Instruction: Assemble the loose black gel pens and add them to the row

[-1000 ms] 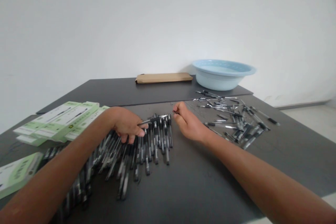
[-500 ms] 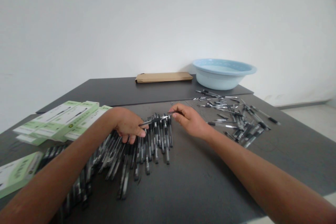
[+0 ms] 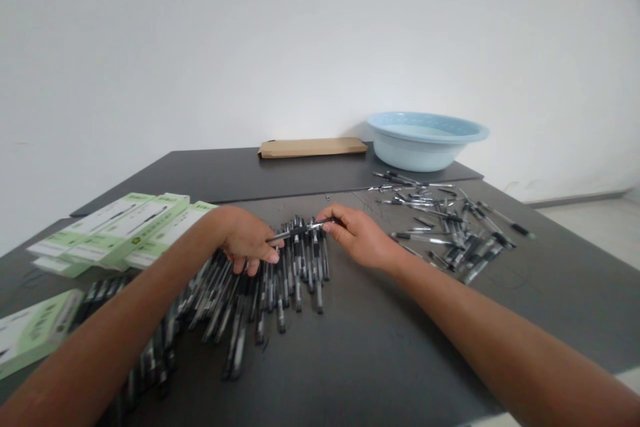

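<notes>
My left hand (image 3: 249, 240) is closed on a black-gripped clear gel pen (image 3: 294, 232), which points right, nearly level, above a row of pens (image 3: 270, 287). Thumb and fingers of my right hand (image 3: 357, 235) pinch a slim dark piece that looks like a pen cap (image 3: 327, 221), at the tip end of that pen. Whether cap and tip touch is hard to make out. Beneath my left hand, the row's pens lie side by side, fanned toward the table's front; my left forearm hides some of them.
Green and white pen boxes (image 3: 115, 230) lie at left, with another box (image 3: 37, 330) nearer. Loose pens and parts (image 3: 450, 227) are scattered at right. Behind them stands a light blue basin (image 3: 425, 147); a flat cardboard piece (image 3: 313, 147) lies near the wall.
My right hand has shifted slightly left, bringing the dark piece closer to the pen's tip. My left hand and its pen have barely moved.
</notes>
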### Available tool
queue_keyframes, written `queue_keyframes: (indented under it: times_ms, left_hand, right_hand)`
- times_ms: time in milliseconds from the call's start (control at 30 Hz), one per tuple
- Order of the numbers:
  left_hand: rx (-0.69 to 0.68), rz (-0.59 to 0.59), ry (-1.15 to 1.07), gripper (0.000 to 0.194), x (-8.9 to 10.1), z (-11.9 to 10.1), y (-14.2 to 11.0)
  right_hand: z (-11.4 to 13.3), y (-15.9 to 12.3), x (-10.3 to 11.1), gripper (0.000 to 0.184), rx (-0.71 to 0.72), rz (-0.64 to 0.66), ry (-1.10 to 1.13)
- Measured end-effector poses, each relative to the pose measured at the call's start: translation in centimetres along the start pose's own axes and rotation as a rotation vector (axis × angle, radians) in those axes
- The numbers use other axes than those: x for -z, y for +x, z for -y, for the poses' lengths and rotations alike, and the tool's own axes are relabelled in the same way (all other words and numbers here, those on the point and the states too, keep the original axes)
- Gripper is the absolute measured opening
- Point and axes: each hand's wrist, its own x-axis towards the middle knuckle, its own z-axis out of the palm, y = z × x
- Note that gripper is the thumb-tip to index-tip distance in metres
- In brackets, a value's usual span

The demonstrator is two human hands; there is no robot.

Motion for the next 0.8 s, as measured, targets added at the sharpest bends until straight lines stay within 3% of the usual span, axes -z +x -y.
queue_keyframes:
  times_ms: [267, 467, 800]
  left_hand:
    - [-0.008, 0.0, -0.036, 0.041, -0.1, 0.3, 0.3]
    - [0.003, -0.006, -0.014, 0.037, -0.2, 0.2, 0.4]
    - [-0.005, -0.016, -0.02, 0.044, -0.3, 0.4, 0.5]
  right_hand:
    - [0.1, -0.2, -0.9, 0.016, 0.033, 0.035, 0.019]
    - [-0.1, -0.3, -1.8, 0.015, -0.06, -0.036, -0.033]
    - [0.4, -0.2, -2.1, 0.012, -0.05, -0.046, -0.058]
